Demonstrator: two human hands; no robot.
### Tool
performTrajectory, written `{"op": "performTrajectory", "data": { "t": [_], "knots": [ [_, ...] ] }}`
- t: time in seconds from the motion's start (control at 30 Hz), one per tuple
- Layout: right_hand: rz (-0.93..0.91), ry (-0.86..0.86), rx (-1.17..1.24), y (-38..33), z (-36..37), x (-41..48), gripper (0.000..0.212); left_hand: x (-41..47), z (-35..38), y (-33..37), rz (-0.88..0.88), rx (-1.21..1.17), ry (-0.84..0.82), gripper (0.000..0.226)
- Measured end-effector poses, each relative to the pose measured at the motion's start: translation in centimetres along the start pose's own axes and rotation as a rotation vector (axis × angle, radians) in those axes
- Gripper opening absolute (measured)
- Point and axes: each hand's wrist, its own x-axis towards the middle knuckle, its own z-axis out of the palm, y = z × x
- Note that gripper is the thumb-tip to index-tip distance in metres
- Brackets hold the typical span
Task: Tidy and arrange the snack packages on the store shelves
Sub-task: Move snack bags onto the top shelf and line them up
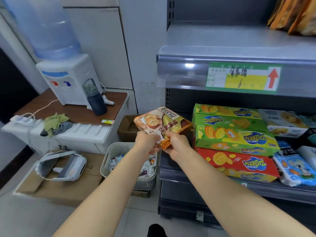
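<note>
Okay, my left hand [147, 144] and right hand [177, 144] both grip the cookie bag [154, 121], Zecheese boxes [236, 140] at three o'clock.

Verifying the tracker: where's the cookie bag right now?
Head view, centre: the cookie bag is held by the left hand and right hand at its near edge, just left of the stacked biscuit boxes and above the plastic basket.

Shop: metal shelving [239, 40], price tag [243, 76], stacked biscuit boxes [234, 139].
</note>
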Motion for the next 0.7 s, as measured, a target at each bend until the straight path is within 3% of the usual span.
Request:
{"op": "performTrajectory", "data": {
  "t": [0.1,0.2,0.4,0.53,0.7],
  "knots": [
    [-0.047,-0.045,-0.082,-0.7,-1.3,-2.2,0.035,-2.2,-0.5,-0.3,0.16,0.1,0.253,0.073],
    [-0.08,-0.115,-0.142,-1.2,-4.2,-5.4,0.037,-5.8,-0.2,-1.1,0.297,0.117,0.343,0.082],
    [-0.173,-0.2,-0.293,-2.4,-12.7,-12.7,0.016,-12.1,2.9,-5.5,0.286,0.021,0.369,0.069],
    [-0.339,-0.256,-0.357,-3.7,-17.9,-17.7,0.025,-20.6,6.8,-6.4,0.319,0.03,0.468,0.045],
    [-0.645,-0.303,-0.399,-6.1,-23.1,-24.1,0.035,-28.1,11.7,-6.8,0.431,-0.043,0.564,0.035]
  ]
}}
